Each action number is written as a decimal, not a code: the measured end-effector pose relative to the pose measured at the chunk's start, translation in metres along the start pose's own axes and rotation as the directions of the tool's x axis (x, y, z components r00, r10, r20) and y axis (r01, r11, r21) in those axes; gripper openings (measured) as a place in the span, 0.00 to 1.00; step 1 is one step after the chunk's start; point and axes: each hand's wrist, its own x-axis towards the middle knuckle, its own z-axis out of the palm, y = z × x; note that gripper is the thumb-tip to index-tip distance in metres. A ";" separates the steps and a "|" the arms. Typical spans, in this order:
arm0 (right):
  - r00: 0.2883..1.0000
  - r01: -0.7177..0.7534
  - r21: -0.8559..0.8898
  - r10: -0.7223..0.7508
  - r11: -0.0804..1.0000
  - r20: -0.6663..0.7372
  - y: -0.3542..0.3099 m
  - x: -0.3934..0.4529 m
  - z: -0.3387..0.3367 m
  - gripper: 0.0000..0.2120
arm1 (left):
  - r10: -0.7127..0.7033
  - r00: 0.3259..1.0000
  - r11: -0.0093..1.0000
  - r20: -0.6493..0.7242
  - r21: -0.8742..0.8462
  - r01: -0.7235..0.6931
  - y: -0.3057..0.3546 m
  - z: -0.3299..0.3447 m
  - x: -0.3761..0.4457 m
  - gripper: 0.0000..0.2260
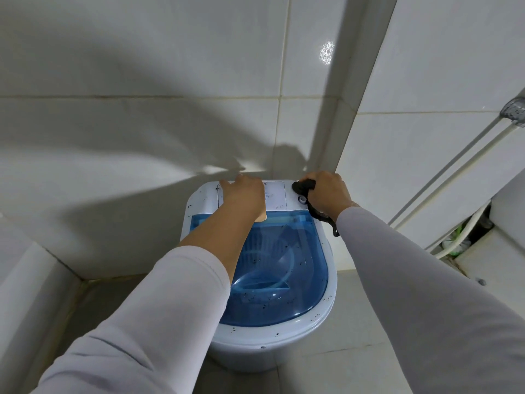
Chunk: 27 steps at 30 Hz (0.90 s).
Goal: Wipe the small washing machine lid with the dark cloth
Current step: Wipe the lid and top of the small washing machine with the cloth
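A small white washing machine (305, 332) stands on the tiled floor against the wall. Its see-through blue lid (278, 274) is down and speckled with dark spots. My right hand (328, 193) is shut on a dark cloth (304, 186), pressing it on the machine's far right corner beside the white control panel (275, 194). A tail of the cloth hangs down past my wrist over the lid's right edge. My left hand (245, 196) lies flat on the left of the control panel, fingers spread, holding nothing.
White tiled walls close in behind and to the right, meeting at a corner (335, 123). A shower head (514, 112) with hose and pipe runs down the right wall. A white ledge (25, 280) sits at the left, white fixtures at the right.
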 end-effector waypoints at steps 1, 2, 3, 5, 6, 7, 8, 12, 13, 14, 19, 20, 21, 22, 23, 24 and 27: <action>1.000 -0.015 -0.001 0.015 1.000 0.004 0.002 -0.002 -0.001 0.21 | 0.000 1.000 1.000 -0.002 -0.002 0.000 0.000 0.001 0.000 0.27; 1.000 -0.027 -0.004 0.027 1.000 0.009 0.005 -0.004 -0.002 0.21 | 0.000 1.000 1.000 -0.005 -0.002 0.000 0.000 0.001 0.001 0.27; 0.999 -0.035 -0.006 0.035 0.999 0.013 0.007 -0.006 -0.003 0.21 | 0.000 1.000 1.000 -0.009 -0.003 0.000 0.000 0.001 0.001 0.26; 0.999 -0.043 -0.019 0.044 0.999 0.030 0.011 -0.012 -0.004 0.20 | 0.000 1.000 1.000 -0.011 -0.006 0.000 0.000 0.002 0.001 0.26; 0.998 -0.045 -0.027 0.047 0.999 0.042 0.012 -0.014 -0.004 0.20 | -0.001 1.000 1.000 -0.010 -0.009 0.001 0.001 0.002 0.001 0.26; 0.997 -0.049 -0.032 0.050 0.998 0.053 0.013 -0.016 -0.004 0.19 | -0.004 1.000 1.000 -0.008 -0.010 0.004 0.001 0.002 0.000 0.25; 0.996 -0.054 -0.034 0.056 0.998 0.063 0.014 -0.018 -0.005 0.18 | -0.006 1.000 1.000 -0.006 -0.011 0.006 0.002 0.002 0.000 0.25; 0.994 -0.058 -0.065 0.064 0.996 0.093 0.015 -0.024 -0.008 0.16 | -0.011 1.000 1.000 0.010 -0.014 0.011 0.002 0.001 0.000 0.26; 0.993 -0.051 -0.080 0.059 0.995 0.100 0.015 -0.025 -0.008 0.16 | -0.011 1.000 1.000 0.011 -0.018 0.011 0.002 0.001 0.000 0.27; 0.993 -0.041 -0.096 0.052 0.995 0.107 0.014 -0.027 -0.008 0.15 | -0.012 1.000 1.000 0.012 -0.024 0.012 0.002 0.001 -0.001 0.27; 0.990 0.014 -0.170 0.010 0.985 0.138 0.013 -0.033 -0.011 0.19 | -0.010 1.000 0.998 0.004 -0.058 0.010 0.002 0.002 -0.004 0.30; 0.990 0.023 -0.175 0.002 0.984 0.141 0.013 -0.035 -0.012 0.21 | -0.008 1.000 0.997 0.001 -0.072 0.008 0.001 0.003 -0.006 0.31; 0.990 0.027 -0.177 -0.002 0.984 0.142 0.013 -0.037 -0.013 0.22 | -0.007 1.000 0.996 0.002 -0.088 0.007 0.001 0.003 -0.007 0.32; 0.990 0.027 -0.175 -0.002 0.984 0.142 0.013 -0.038 -0.014 0.22 | -0.008 1.000 0.994 0.004 -0.105 0.008 0.000 0.004 -0.008 0.33; 0.990 0.025 -0.172 0.000 0.985 0.143 0.014 -0.040 -0.015 0.23 | -0.012 1.000 0.993 0.002 -0.121 0.012 0.000 0.005 -0.009 0.33; 0.990 0.022 -0.170 0.003 0.985 0.143 0.014 -0.042 -0.016 0.23 | -0.021 1.000 0.991 -0.006 -0.135 0.020 -0.001 0.006 -0.011 0.34; 0.989 0.017 -0.172 0.009 0.985 0.147 0.014 -0.047 -0.017 0.22 | -0.056 0.997 0.986 -0.054 -0.160 0.047 -0.003 0.008 -0.016 0.38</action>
